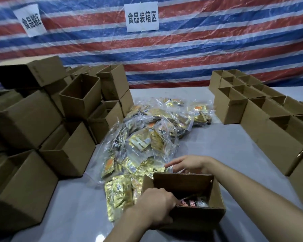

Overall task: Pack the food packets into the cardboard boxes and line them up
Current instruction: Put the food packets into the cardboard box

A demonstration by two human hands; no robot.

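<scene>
An open cardboard box [191, 216] stands at the near middle of the grey table, with a few packets [193, 202] lying in its bottom. My left hand [157, 206] grips the box's near left corner, fingers curled over the rim. My right hand [187, 164] reaches over the far rim of the box, fingers stretched toward the pile of gold food packets [147, 137], some in clear plastic bags. It holds nothing that I can see. More gold packets [119, 193] lie flat just left of the box.
Empty cardboard boxes [42, 123] are stacked loosely along the left side. Open boxes stand in rows on the right [248, 102]. A striped tarp [199, 49] with two paper signs hangs behind the table [234, 145].
</scene>
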